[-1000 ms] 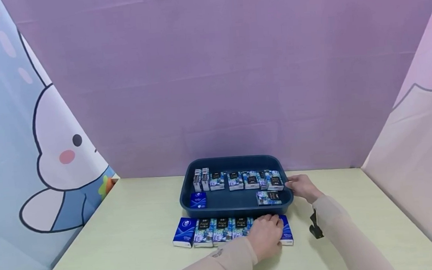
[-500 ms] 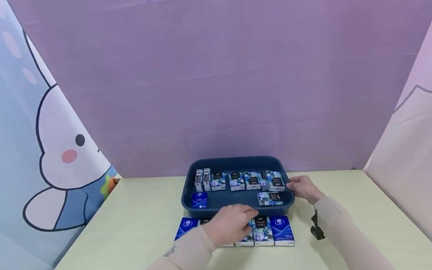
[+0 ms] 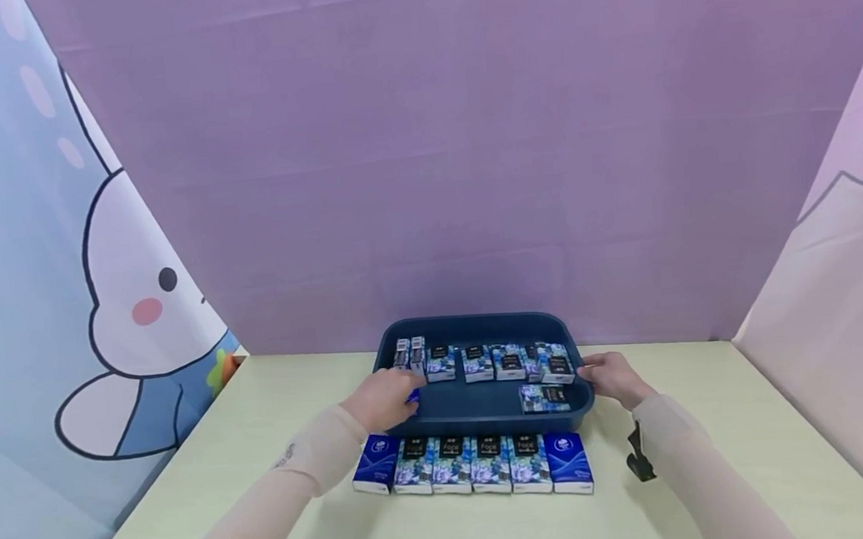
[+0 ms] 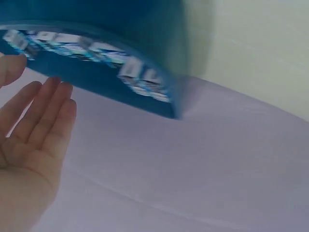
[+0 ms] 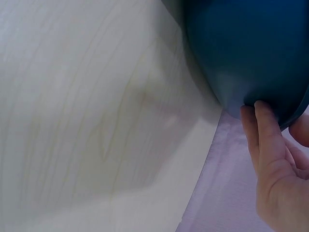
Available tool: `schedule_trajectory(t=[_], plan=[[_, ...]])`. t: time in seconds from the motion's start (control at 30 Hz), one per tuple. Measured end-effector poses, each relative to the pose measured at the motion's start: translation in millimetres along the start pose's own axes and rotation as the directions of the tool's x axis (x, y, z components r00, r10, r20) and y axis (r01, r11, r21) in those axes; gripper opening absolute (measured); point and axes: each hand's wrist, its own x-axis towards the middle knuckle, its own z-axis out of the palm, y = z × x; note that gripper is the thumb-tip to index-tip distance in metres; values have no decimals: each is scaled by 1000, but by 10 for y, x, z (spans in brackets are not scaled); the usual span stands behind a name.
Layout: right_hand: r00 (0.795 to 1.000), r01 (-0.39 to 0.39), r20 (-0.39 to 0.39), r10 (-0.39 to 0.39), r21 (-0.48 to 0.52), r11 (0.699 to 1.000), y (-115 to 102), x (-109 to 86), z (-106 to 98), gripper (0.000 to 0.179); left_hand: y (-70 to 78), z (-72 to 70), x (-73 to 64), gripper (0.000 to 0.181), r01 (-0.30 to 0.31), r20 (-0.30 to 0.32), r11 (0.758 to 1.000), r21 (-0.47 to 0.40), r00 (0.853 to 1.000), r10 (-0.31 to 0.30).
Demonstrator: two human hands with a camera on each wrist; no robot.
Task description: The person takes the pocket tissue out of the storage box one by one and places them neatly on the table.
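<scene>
My left hand (image 3: 384,400) hovers over the left front corner of a dark blue tray (image 3: 472,425), fingers extended and holding nothing, as the left wrist view shows. Under it, a plain blue tissue pack (image 3: 414,401) is partly hidden. My right hand (image 3: 612,376) holds the tray's right rim; in the right wrist view its fingers (image 5: 267,130) press the outer wall with the thumb at the rim. Inside the tray, several flower-print tissue packs (image 3: 477,363) lie along the back, two narrow packs (image 3: 418,354) stand upright at left, and one pack (image 3: 544,398) lies sideways at front right.
In front of the tray runs a row of tissue packs: flower-print ones (image 3: 451,466) in the middle, a blue pack (image 3: 377,464) at the left end and another blue pack (image 3: 569,463) at the right. A purple cloth (image 3: 468,150) hangs behind the pale table (image 3: 291,413).
My left hand has moved left from the right end of the front row, across the packs, to the tray's left corner. The right hand has stayed at the right rim.
</scene>
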Motion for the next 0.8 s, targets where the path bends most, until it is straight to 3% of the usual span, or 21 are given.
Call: schedule_trajectory(t=[0.23, 0.37, 0.53, 0.7, 0.8], plan=[[1000, -1, -11, 1, -2, 1000, 22, 6, -7, 41, -174, 131, 122, 33, 94, 127, 995, 11, 987, -95], [1000, -6, -13, 6, -1, 1000, 26, 5, -8, 41, -249, 198, 174, 31, 98, 145, 995, -6, 985, -96], [1000, -6, -19, 6, 9, 1000, 14, 4, -2, 41, -346, 260, 245, 30, 53, 174, 999, 2, 983, -52], [1000, -11, -13, 11, 9, 1000, 4, 10, 5, 41, -373, 263, 299, 31, 89, 253, 995, 40, 963, -96], [1000, -9, -10, 9, 3, 1000, 19, 21, 9, 41, -350, 251, 304, 27, 143, 288, 988, 56, 945, -154]])
